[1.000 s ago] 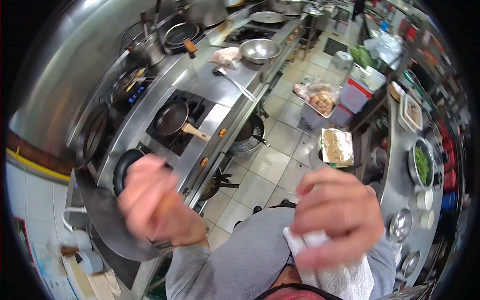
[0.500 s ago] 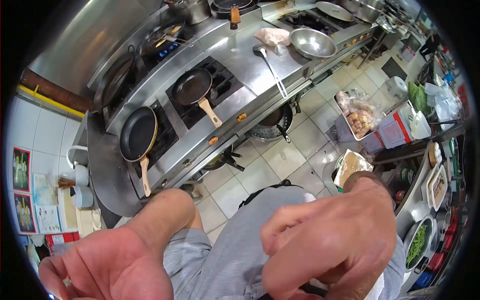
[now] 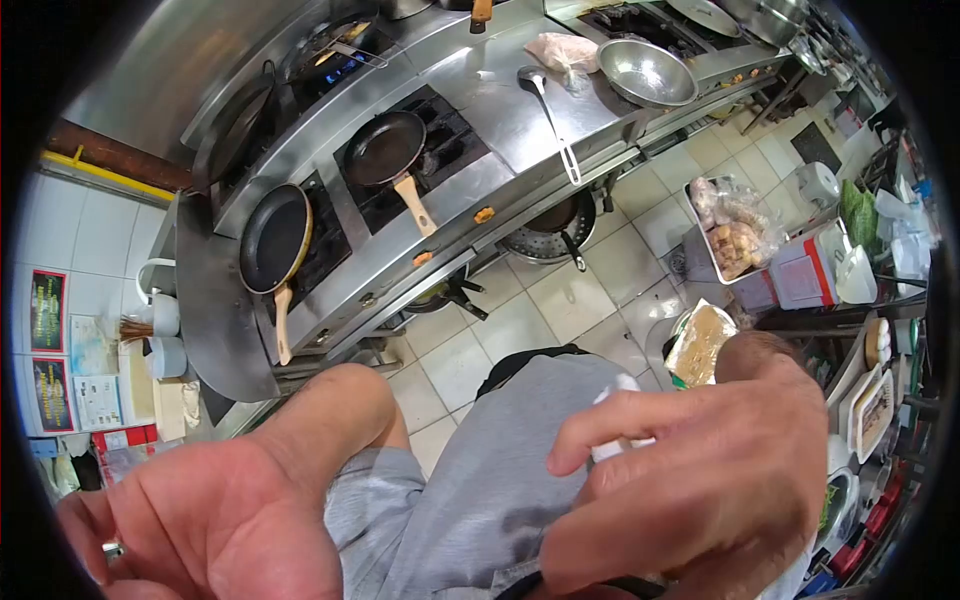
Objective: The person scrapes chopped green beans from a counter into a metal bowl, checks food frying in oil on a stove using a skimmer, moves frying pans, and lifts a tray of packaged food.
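Note:
Close to the camera at the lower left is my left hand (image 3: 225,515), palm showing and empty, its fingers loosely bent. A ring (image 3: 113,549) shows on one finger, and the fingertips are partly cut off by the edge. My right hand (image 3: 700,470), at the lower right, shows its back, with bent fingers apart and somewhat blurred. I see nothing held in it. Both hands are raised in front of my grey shirt (image 3: 480,470). A white thing (image 3: 622,420), perhaps cloth, shows behind the right fingers.
On the stove ahead are two wooden-handled frying pans (image 3: 275,240) (image 3: 385,148), a ladle (image 3: 548,115) and a metal bowl (image 3: 648,73). A lit burner (image 3: 345,72) is at the back. To the right are a tray of bagged food (image 3: 735,245) and a counter with containers (image 3: 872,415).
My right hand has shifted to the right, its index finger lifting away from the others. The left hand has barely moved. The view has tilted slightly, so the stove's right side sits further right.

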`<state>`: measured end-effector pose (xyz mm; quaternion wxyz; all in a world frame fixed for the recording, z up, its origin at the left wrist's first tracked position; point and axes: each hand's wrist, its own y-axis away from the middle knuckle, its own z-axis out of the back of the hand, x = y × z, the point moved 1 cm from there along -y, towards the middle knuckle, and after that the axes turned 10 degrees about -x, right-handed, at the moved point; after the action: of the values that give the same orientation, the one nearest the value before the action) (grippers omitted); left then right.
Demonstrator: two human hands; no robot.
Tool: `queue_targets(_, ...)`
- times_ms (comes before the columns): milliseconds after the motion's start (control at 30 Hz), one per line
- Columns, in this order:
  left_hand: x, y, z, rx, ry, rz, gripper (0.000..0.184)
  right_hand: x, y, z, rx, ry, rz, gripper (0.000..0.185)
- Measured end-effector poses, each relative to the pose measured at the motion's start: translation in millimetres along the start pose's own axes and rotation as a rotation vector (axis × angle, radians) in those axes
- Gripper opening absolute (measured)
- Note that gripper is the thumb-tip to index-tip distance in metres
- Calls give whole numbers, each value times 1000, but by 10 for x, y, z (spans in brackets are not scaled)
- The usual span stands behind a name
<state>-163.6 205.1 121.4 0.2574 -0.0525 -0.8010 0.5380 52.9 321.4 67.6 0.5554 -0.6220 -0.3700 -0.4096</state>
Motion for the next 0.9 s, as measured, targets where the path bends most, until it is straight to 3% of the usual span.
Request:
queue_targets(67, 37, 31, -17, 61, -189, -85, 26, -68, 82, 137, -15, -255, -216, 39)
queue_targets(100, 119, -13, 87, 68, -207, -85, 26, -56, 54, 254, -60, 81, 95, 22)
queue_targets(133, 225, -89, 170, 135, -112, -68, 26, -70, 4, 342, -123, 323, 311, 22)
queue_targets(200, 247, 85, 192, 2, -80, -10, 25, -87, -137, 439, -202, 573, 555, 22)
queue_targets(233, 255, 172, 105, -65, -61, 18, 25, -119, -199, 470, -221, 635, 619, 22)
queue_targets(333, 497, 149, 358, 113, -30, -1, 20, -220, -423, 520, -281, 797, 776, 21)
queue_targets(433, 712, 86, 556, 433, 360, 91, 14, -331, -675, 527, -352, 922, 889, 21)
queue_targets(533, 865, 93, 758, 476, 242, 134, 15, -425, -942, 522, -430, 1021, 992, 20)
queue_targets(633, 1049, 235, 643, 352, 190, 242, 22, -532, -1196, 553, -538, 1096, 1097, 20)
queue_targets(700, 1307, 455, 457, -59, 165, 114, 11, -596, -1350, 589, -624, 1130, 1168, 19)
queue_targets(733, 1397, 473, 576, -59, 160, 104, 11, -630, -1439, 620, -670, 1138, 1199, 19)
queue_targets(800, 1557, 515, 847, 242, 274, 81, 35, -718, -1660, 719, -770, 1142, 1244, 19)
queue_targets(833, 1580, 646, 800, -1, 137, 145, 19, -782, -1811, 791, -808, 1135, 1220, 19)
queue_targets(900, 1638, 973, 835, -36, -48, 328, 20, -1001, -2199, 974, -855, 1101, 1068, 18)
